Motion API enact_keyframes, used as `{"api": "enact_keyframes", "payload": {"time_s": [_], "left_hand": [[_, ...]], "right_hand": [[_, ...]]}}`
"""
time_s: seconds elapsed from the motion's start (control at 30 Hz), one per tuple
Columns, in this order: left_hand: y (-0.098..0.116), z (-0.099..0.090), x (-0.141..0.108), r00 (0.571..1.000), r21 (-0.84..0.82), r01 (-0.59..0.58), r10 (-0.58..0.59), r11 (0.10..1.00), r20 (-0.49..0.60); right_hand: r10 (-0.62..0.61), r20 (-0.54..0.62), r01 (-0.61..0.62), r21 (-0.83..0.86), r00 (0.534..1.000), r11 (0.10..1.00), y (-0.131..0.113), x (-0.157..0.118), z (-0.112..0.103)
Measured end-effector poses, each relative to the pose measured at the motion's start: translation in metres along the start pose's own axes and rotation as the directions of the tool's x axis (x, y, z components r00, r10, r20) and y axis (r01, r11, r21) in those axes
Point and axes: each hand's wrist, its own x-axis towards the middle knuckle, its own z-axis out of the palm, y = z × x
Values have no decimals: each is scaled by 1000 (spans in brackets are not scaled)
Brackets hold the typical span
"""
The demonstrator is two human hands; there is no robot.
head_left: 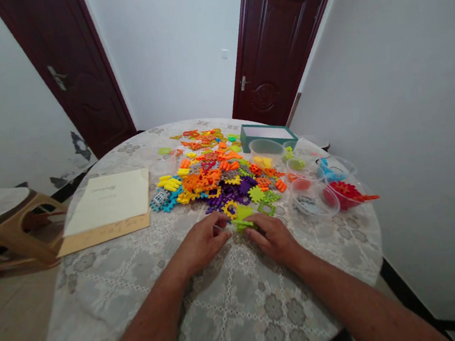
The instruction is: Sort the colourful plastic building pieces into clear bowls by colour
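Note:
My right hand (272, 235) has its thumb and fingers round the edge of a lime-green toothed plastic piece (243, 224). Just to the left, my left hand (203, 242) is curled, its thumb and fingertips apart with nothing clear between them. Both hands rest low over the patterned cloth at the front of a pile of plastic pieces (207, 179). Orange, purple, yellow, blue, grey and green ones lie mixed there. A yellow ring-shaped piece (231, 209) lies right beyond my fingertips, and a green open-centred piece (266, 209) is beyond my right hand.
Paper sheets (109, 197) lie at the left of the round table (235, 312). Clear bowls with sorted pieces stand at the right, one holding grey pieces (307, 204), another red ones (347, 192). A green box (268, 133) sits at the back. A stool (16, 230) stands left.

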Motion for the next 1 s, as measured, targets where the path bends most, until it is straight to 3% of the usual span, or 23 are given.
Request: {"api": "enact_keyframes", "payload": {"time_s": [0.1,0.23,0.33,0.47,0.57,0.7,0.83,1.0], "left_hand": [[-2,2,0,1000,13,-17,17,1000,-11],[0,4,-1,999,-42,-26,25,999,-25],[5,4,-3,999,-113,-40,42,993,22],[12,5,-4,992,-59,-108,111,992,63],[13,4,-4,987,-17,-146,146,989,59],[8,3,-1,1000,-119,0,1,993,4],[3,7,1,993,-215,104,-112,971,-25],[6,13,-3,994,-310,94,-73,946,76]], "right_hand": [[232,-32,-222,189,972,957,-2,3,0],[418,62,-392,492,906,777,-3,6,3],[405,138,-411,543,904,732,-5,6,4],[303,216,-370,445,928,816,-9,2,6],[277,250,-368,496,928,786,-9,0,10],[324,228,-395,599,918,697,-7,-1,15],[381,152,-400,540,912,741,-4,-2,13],[312,69,-317,331,948,889,-2,-2,10]]}}
